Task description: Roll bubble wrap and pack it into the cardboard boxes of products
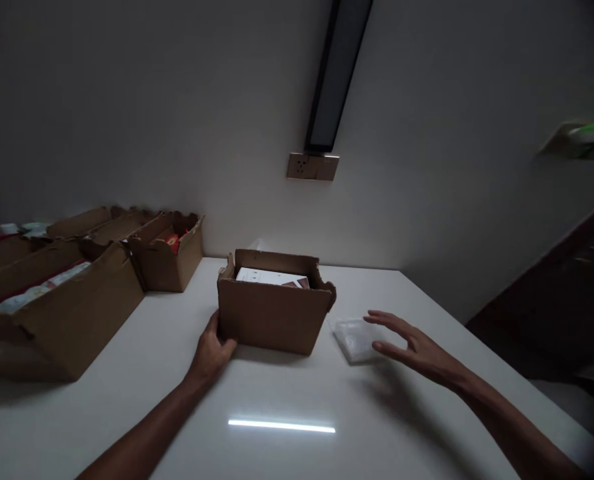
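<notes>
In the middle of the white table stands an open cardboard box (271, 317) with torn upper edges. A white printed box (264, 275) shows inside it. My left hand (211, 350) grips the cardboard box at its lower left corner, the thumb on the front and the other fingers partly hidden at the side. To the right lies a flat, clear plastic packet (354, 340); I cannot make out its contents. Over the packet's right edge my right hand (401, 343) hovers with thumb and fingers apart, holding nothing.
Several cardboard boxes stand at the left, among them a large one (91, 303) and a smaller one with red items (173, 242). Behind the white table (287, 393) rises a wall with a socket plate (313, 167). The table's right edge slopes toward me.
</notes>
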Available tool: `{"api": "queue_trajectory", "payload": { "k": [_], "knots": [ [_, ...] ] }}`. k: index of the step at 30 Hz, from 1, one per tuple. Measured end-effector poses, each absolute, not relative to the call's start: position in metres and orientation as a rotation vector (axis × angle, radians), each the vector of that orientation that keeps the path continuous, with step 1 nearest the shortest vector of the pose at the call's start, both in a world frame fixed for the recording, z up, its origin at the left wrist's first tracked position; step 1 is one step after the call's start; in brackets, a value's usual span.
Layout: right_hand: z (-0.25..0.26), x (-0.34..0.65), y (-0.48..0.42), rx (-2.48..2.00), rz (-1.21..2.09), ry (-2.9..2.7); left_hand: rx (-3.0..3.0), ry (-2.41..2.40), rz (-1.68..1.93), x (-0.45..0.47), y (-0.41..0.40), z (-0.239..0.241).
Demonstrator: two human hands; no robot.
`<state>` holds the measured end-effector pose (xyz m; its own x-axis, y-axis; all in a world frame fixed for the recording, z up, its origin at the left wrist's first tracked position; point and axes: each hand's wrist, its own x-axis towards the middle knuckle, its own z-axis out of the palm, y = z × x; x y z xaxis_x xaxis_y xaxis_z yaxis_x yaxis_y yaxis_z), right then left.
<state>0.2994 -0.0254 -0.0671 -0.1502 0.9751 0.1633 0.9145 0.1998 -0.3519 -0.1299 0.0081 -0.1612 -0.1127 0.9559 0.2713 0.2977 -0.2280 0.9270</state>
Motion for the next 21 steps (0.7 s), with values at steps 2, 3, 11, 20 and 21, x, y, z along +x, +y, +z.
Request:
{"api": "queue_trajectory", "payload": {
  "k": [2,3,11,20,21],
  "knots": [
    [-0.063,0.28,-0.045,-1.669,0.478,-1.995,1.524,1.375,1.423,-0.13,0.008,-0.163],
    [-0.064,0.264,-0.047,-1.633,0.551,-1.935,1.519,1.356,1.448,-0.129,0.008,-0.163],
    [-0.106,0.15,-0.018,-1.346,0.826,-1.765,1.586,1.336,1.489,-0.131,0.0,-0.155],
    [-0.115,0.149,-0.049,-1.44,0.624,-1.73,1.635,1.415,1.476,-0.131,-0.023,-0.154],
    [-0.115,0.146,-0.044,-1.426,0.599,-1.738,1.641,1.444,1.46,-0.131,-0.021,-0.154]
  ]
}}
